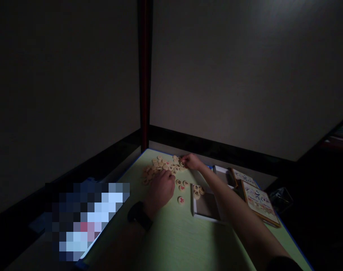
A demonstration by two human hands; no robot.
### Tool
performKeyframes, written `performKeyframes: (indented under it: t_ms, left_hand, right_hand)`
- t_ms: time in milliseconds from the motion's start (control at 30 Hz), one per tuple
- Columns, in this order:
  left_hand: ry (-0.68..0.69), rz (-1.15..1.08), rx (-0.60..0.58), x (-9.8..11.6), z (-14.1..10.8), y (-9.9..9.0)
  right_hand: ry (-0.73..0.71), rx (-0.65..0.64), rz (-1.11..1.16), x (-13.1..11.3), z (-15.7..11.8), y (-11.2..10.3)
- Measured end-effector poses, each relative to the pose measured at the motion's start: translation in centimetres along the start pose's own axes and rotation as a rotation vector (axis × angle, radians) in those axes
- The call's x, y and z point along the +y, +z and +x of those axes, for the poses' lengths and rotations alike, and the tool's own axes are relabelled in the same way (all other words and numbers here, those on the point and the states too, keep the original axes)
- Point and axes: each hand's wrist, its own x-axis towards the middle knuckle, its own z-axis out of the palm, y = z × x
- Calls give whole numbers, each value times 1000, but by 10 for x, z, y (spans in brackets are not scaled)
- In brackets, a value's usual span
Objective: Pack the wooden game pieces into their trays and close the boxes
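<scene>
Round wooden Chinese chess pieces (159, 164), marked in red or black, lie in a loose heap at the far end of the green table. My left hand (162, 188), with a dark watch at the wrist, rests at the near side of the heap; its fingers are curled and what is under them is hidden. Reaching across to the heap's right side, my right hand (192, 162) has its fingertips pinched on a chess piece (183, 164). Several pieces (182, 188) lie apart between my hands and an open box (207, 207), which has a few pieces in its far left corner.
Right of my right forearm are a box lid with printed pictures (260, 201), another printed lid (245, 177) and a second open tray (223, 176). Walls meet behind the table (171, 241). A blurred-out bright patch (95, 222) lies left of the table edge.
</scene>
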Motion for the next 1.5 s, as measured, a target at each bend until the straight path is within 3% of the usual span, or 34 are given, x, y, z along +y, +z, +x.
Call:
performKeyframes:
  t_ms: [333, 633, 1033, 1300, 1500]
  left_hand:
    - [3, -39, 25, -1, -1, 0]
    - [-3, -27, 12, 0, 0, 1]
    - [-1, -17, 33, -1, -1, 1]
    - [-22, -56, -6, 2, -1, -6]
    - [-5, -51, -10, 2, 0, -6]
  right_hand:
    - [-49, -26, -88, 3, 1, -2]
    - [-225, -123, -317, -20, -2, 0]
    - [-196, -165, -493, -44, -2, 6]
    - [-202, -129, -473, -35, 0, -14]
    - [-216, -192, -457, -31, -3, -15]
